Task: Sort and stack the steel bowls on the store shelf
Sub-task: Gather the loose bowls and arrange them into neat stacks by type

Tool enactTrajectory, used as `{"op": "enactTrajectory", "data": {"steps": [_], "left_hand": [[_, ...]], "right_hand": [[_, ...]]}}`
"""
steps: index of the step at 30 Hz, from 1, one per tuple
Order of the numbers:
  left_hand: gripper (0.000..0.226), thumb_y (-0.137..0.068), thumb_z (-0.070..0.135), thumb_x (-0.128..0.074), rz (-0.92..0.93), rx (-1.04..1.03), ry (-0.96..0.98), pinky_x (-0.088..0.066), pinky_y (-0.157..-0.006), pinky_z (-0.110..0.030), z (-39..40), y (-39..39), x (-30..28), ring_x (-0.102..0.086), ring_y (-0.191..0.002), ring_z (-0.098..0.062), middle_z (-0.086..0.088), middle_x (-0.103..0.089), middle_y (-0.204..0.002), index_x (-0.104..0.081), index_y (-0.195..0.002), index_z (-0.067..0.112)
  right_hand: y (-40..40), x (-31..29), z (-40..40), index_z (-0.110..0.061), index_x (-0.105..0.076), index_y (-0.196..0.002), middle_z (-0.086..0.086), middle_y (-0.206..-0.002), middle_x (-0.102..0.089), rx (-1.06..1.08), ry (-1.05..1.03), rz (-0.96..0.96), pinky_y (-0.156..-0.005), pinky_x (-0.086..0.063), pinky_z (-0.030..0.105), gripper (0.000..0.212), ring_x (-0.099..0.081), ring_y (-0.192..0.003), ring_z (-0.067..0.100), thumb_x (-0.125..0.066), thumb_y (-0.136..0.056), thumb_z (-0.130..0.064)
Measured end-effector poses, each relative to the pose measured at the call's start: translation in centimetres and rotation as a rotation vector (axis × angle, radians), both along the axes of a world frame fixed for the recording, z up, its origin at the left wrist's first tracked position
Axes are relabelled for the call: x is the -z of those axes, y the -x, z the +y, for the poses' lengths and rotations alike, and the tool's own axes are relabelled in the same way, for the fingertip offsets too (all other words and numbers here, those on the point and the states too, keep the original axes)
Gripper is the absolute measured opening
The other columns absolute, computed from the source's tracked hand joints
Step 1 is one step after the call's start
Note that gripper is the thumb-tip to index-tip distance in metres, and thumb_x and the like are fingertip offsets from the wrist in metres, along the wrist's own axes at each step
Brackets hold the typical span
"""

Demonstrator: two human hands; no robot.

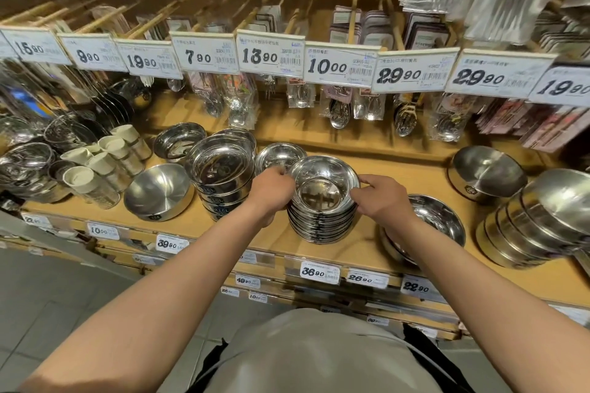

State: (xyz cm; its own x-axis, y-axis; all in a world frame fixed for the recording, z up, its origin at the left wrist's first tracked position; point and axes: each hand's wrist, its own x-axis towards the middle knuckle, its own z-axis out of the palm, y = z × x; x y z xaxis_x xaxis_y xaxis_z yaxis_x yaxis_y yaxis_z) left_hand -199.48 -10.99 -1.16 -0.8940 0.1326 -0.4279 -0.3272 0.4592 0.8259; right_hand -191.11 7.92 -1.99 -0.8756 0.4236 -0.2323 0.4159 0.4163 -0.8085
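— Steel, mostly. Nearest the camera, at centre frame, a stack of shallow bowls point(322, 217) stands on the wooden shelf point(357, 249), close to its front edge.

— And the hands?

— Left hand point(271, 190) sits at the stack's left side, fingers curled onto the top bowl's rim. Right hand point(381, 198) mirrors it on the right, thumb and fingers pinching the rim. Both forearms reach up from the bottom of the frame.

— What flanks the stack?

— Just left, a taller stack of deep bowls point(222, 175) with dark labels; further left, a single brushed bowl point(158, 191), then pale cups point(105, 163) lying on their sides. Lower right of the stack, a wide bowl point(437, 217) partly hidden by the right forearm. At the right edge, a leaning row of nested bowls point(536, 223).

— Behind?

— A small bowl point(277, 155) just behind the left hand, touching or nearly so; I cannot tell. Further back, packaged spoons point(340, 112) hang under a row of price tags point(269, 54) across the upper frame.
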Motion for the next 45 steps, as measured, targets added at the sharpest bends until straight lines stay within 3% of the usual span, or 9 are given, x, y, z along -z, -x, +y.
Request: {"op": "enactTrajectory", "data": {"steps": [6, 12, 17, 20, 23, 27, 39, 42, 45], "left_hand": [[0.027, -0.094, 0.008, -0.042, 0.011, 0.011, 0.015, -0.058, -0.084, -0.047, 0.0, -0.2, -0.1, -0.067, -0.098, -0.033, -0.024, -0.067, -0.115, -0.064, -0.109, 0.005], [0.042, -0.094, 0.011, -0.044, 0.066, 0.029, 0.048, -0.047, -0.075, -0.039, 0.2, -1.2, -0.3, -0.060, -0.096, -0.031, -0.021, -0.063, -0.124, -0.056, -0.134, 0.004], [0.026, -0.097, 0.015, -0.047, 0.088, 0.016, 0.039, -0.048, -0.071, -0.037, 0.1, -1.3, 0.0, -0.056, -0.083, -0.024, -0.014, -0.064, -0.105, -0.065, -0.112, 0.003], [0.018, -0.096, 0.012, -0.049, 0.088, -0.002, 0.033, -0.060, -0.079, -0.043, -0.1, -1.2, 0.2, -0.065, -0.088, -0.025, -0.012, -0.069, -0.109, -0.066, -0.096, 0.010], [0.021, -0.097, 0.014, -0.050, 0.100, 0.001, 0.065, -0.061, -0.075, -0.041, -0.3, -1.1, 0.3, -0.063, -0.084, -0.024, -0.011, -0.071, -0.102, -0.069, -0.097, 0.006], [0.028, -0.093, 0.009, -0.050, 0.104, -0.018, 0.056, -0.051, -0.071, -0.037, -0.1, -1.1, 0.4, -0.057, -0.084, -0.023, -0.018, -0.070, -0.098, -0.068, -0.103, -0.009], [0.014, -0.096, 0.011, -0.054, 0.020, -0.078, -0.079, -0.053, -0.076, -0.039, 0.0, -2.4, -0.6, -0.057, -0.084, -0.022, -0.007, -0.066, -0.089, -0.068, -0.098, 0.009], [0.013, -0.098, 0.023, -0.054, 0.151, -0.092, 0.009, -0.049, -0.080, -0.036, -0.4, -4.0, -1.0, -0.054, -0.081, -0.019, 0.000, -0.061, -0.084, -0.065, -0.098, 0.015], [0.013, -0.098, 0.017, -0.054, 0.368, -0.096, 0.138, -0.046, -0.071, -0.026, -0.3, -6.9, -1.2, -0.056, -0.077, -0.009, 0.007, -0.063, -0.087, -0.064, -0.105, 0.018]], "right_hand": [[-0.1, -0.1, 0.1, -0.027, -0.079, -0.088, -0.002, -0.064, -0.070, -0.046, -0.034, -0.027, -0.069, -0.049, 0.028, 0.022, -0.066, -0.074, 0.019, -0.057, -0.090, -0.024], [-0.4, -0.1, 0.1, -0.032, -0.076, -0.083, -0.010, -0.063, -0.067, -0.071, -0.067, -0.041, -0.052, -0.040, 0.015, 0.025, -0.055, -0.061, 0.005, -0.054, -0.093, -0.029], [-0.1, 0.0, 0.4, -0.021, -0.077, -0.089, -0.013, -0.063, -0.061, -0.054, 0.018, -0.057, -0.042, -0.033, 0.016, 0.022, -0.050, -0.059, 0.009, -0.056, -0.091, -0.028], [0.1, 0.5, 0.3, -0.018, -0.066, -0.104, -0.001, -0.091, -0.056, -0.040, 0.098, -0.090, -0.049, -0.032, 0.023, 0.020, -0.045, -0.068, 0.013, -0.057, -0.092, -0.032], [0.0, 0.6, 0.1, -0.010, -0.067, -0.088, 0.003, -0.082, -0.067, -0.019, 0.182, -0.081, -0.056, -0.052, 0.035, 0.021, -0.060, -0.069, 0.020, -0.059, -0.094, -0.029], [-0.3, 0.4, -0.3, -0.013, -0.071, -0.105, 0.008, -0.108, -0.074, 0.009, 0.238, -0.096, -0.094, -0.059, 0.049, 0.020, -0.070, -0.104, 0.026, -0.058, -0.097, -0.026], [-1.3, -0.7, 0.3, -0.008, -0.064, -0.120, 0.008, -0.110, -0.071, -0.099, 0.168, -0.103, -0.101, -0.052, 0.056, 0.030, -0.066, -0.109, 0.030, -0.054, -0.098, -0.027], [-3.0, -0.6, 2.7, -0.010, -0.057, -0.139, 0.007, -0.130, -0.066, 0.011, 0.156, -0.093, -0.105, -0.051, 0.050, 0.045, -0.065, -0.116, 0.029, -0.056, -0.098, -0.028], [-6.8, 0.3, 5.7, -0.023, -0.070, -0.119, -0.004, -0.105, -0.072, 0.141, 0.102, 0.010, -0.076, -0.054, 0.026, 0.025, -0.065, -0.084, 0.003, -0.056, -0.098, -0.026]]}}
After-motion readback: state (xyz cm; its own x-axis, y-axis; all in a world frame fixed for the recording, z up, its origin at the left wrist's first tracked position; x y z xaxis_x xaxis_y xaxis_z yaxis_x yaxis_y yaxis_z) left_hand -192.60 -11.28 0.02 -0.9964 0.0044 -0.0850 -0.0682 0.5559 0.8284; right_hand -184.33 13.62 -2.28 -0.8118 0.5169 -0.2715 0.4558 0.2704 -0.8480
